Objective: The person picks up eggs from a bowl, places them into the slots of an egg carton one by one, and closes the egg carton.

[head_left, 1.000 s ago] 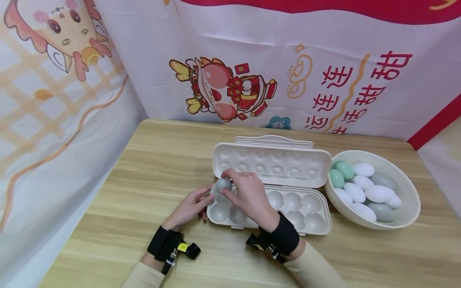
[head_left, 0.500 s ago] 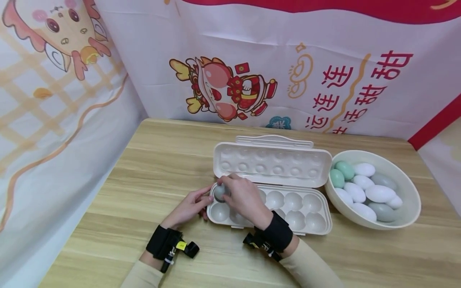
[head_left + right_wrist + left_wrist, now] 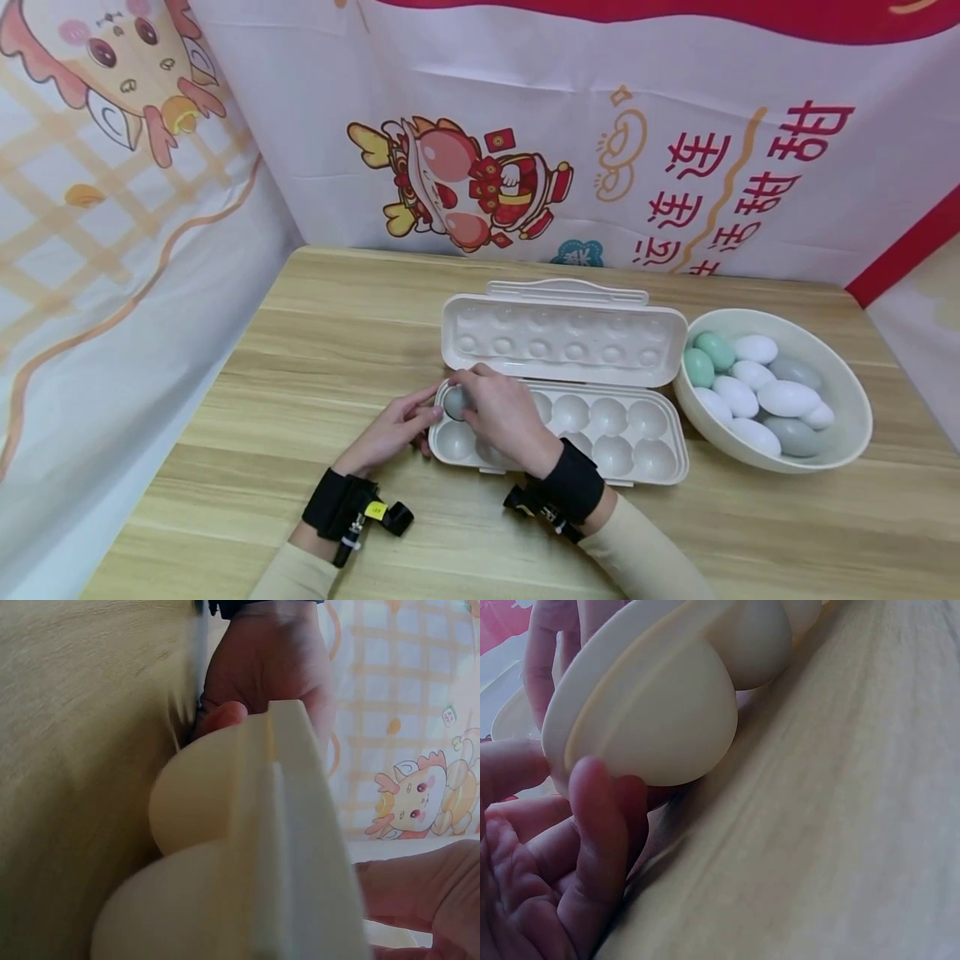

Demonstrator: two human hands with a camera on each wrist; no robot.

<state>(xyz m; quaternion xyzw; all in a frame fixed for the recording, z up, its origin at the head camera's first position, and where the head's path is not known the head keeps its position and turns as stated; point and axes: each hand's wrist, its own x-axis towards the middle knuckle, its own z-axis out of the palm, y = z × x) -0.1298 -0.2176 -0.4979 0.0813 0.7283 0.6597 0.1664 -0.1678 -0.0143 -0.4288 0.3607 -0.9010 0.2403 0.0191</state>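
Note:
A cream egg carton (image 3: 649, 460) lies opened flat, its dimpled lid (image 3: 562, 333) folded back behind the cup tray. At the tray's left end, my left hand (image 3: 390, 432) grips the rim; in the left wrist view, the thumb and fingers (image 3: 598, 817) of that hand close about the end cup. My right hand (image 3: 510, 419) reaches over the tray and holds a grey egg (image 3: 454, 403) sitting in the back left cup. Part of the egg is hidden by the fingers. The right wrist view has the carton's front edge (image 3: 307, 847) between the two hands.
A cream bowl (image 3: 858, 425) stands at the carton's right, almost against it. Inside lie several white eggs (image 3: 787, 398), a few grey eggs (image 3: 793, 436) and two green eggs (image 3: 714, 351). A printed cloth (image 3: 315, 108) hangs behind the wooden table (image 3: 330, 325).
My right hand has lowered the grey egg from above the tray into the back left cup, shifting slightly left and down. The left hand has stayed at the carton's end.

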